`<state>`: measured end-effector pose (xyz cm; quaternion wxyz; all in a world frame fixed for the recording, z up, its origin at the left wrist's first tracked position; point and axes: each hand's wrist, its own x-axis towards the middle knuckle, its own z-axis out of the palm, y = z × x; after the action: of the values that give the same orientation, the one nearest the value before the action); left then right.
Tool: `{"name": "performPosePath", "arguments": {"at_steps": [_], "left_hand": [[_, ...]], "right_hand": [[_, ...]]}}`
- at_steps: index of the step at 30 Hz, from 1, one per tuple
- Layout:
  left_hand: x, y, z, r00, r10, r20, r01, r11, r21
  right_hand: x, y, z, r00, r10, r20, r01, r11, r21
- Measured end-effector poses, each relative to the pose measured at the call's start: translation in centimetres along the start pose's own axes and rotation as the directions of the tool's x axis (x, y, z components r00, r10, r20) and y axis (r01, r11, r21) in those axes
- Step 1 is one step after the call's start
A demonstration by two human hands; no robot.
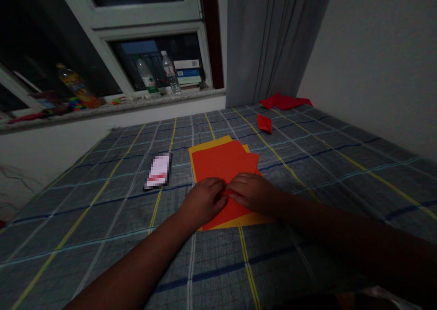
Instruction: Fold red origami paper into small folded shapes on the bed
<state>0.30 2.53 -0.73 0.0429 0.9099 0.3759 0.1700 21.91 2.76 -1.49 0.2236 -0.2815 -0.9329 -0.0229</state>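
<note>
My left hand (pixel 205 200) and my right hand (pixel 251 190) meet over a stack of paper, fingers curled and pressed together. Between the fingertips shows a small piece of red folded paper (pixel 228 192), mostly hidden by the fingers. Underneath lie orange-red paper sheets (pixel 218 162), with yellow paper sheets (pixel 223 141) sticking out beneath at the top and bottom edges. The sheets rest at slightly different angles on the checked bedcover.
A phone (pixel 159 170) lies left of the paper on the checked bedcover (pixel 112 219). A red folded paper piece (pixel 264 124) and more red paper (pixel 285 102) lie toward the curtain (pixel 259 46). Bottles (pixel 170 72) and stacked boxes (pixel 187 73) stand on the windowsill (pixel 136 103).
</note>
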Motion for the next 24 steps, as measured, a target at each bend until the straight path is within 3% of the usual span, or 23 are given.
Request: {"name": "performPosePath", "arguments": {"at_steps": [6, 11, 15, 20, 24], "left_hand": [[-0.3, -0.9, -1.1, 0.998, -0.024, 0.059, 0.027, 0.998, -0.055], [-0.6, -2.8, -1.5, 0.999, -0.027, 0.028, 0.030, 0.996, -0.089], [-0.5, -3.7, -2.3, 0.999, 0.019, 0.032, -0.019, 1.000, -0.024], [-0.9, -1.9, -4.3, 0.994, 0.016, -0.104, -0.017, 1.000, -0.011], [-1.0, 0.1, -4.4, 1.000, 0.003, -0.001, -0.003, 0.999, -0.052]], "right_hand": [[-0.2, 1.5, -1.3, 0.997, 0.034, 0.071, -0.043, 0.989, 0.139], [-0.4, 3.7, -2.3, 0.979, 0.133, 0.154, -0.144, 0.987, 0.066], [-0.1, 3.9, -2.5, 0.965, 0.147, 0.219, -0.155, 0.988, 0.018], [0.2, 3.0, -2.2, 0.961, 0.158, 0.228, -0.155, 0.987, -0.033], [0.2, 2.7, -2.1, 0.960, 0.170, 0.221, -0.167, 0.985, -0.030]]}}
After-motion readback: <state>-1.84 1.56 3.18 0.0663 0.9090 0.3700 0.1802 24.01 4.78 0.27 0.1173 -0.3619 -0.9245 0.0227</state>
